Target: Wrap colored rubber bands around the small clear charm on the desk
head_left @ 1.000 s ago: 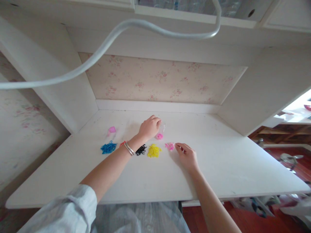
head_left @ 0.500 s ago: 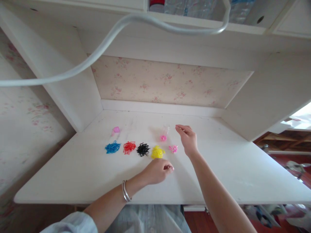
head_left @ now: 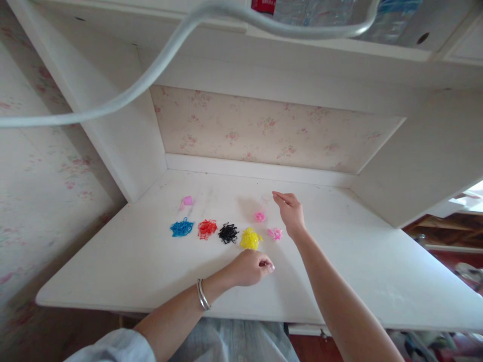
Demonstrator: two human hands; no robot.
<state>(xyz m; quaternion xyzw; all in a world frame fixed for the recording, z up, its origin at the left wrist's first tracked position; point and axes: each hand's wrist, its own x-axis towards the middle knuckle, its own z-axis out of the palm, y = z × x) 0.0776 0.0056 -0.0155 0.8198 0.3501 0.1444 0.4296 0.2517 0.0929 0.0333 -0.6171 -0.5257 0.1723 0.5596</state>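
My left hand (head_left: pixel 252 267), a silver bangle on its wrist, hovers at the near side of a yellow pile of small rubber bands (head_left: pixel 250 238). Its fingers are curled into a pinch, and whatever is in them is too small to make out. Farther back, my right hand (head_left: pixel 291 210) has thumb and fingers pressed together beside a faint clear container (head_left: pixel 265 200); what it holds, if anything, does not show. Bright pink bands (head_left: pixel 259 216) are at the container's lower end. A paler pink clump (head_left: pixel 275 234) lies between the two hands.
Black (head_left: pixel 228 233), red (head_left: pixel 207 229) and blue (head_left: pixel 181 227) band piles run leftward across the white desk (head_left: pixel 124 271). Behind the blue pile is a small pink plastic piece (head_left: pixel 187 201). A thick pale cable (head_left: pixel 151 75) crosses above, in front of a shelf with bottles.
The whole view has shifted, so desk and piles appear slightly farther right. My right hand is now closer to the clear container and pink bands; my left hand keeps its pinch near the yellow pile.
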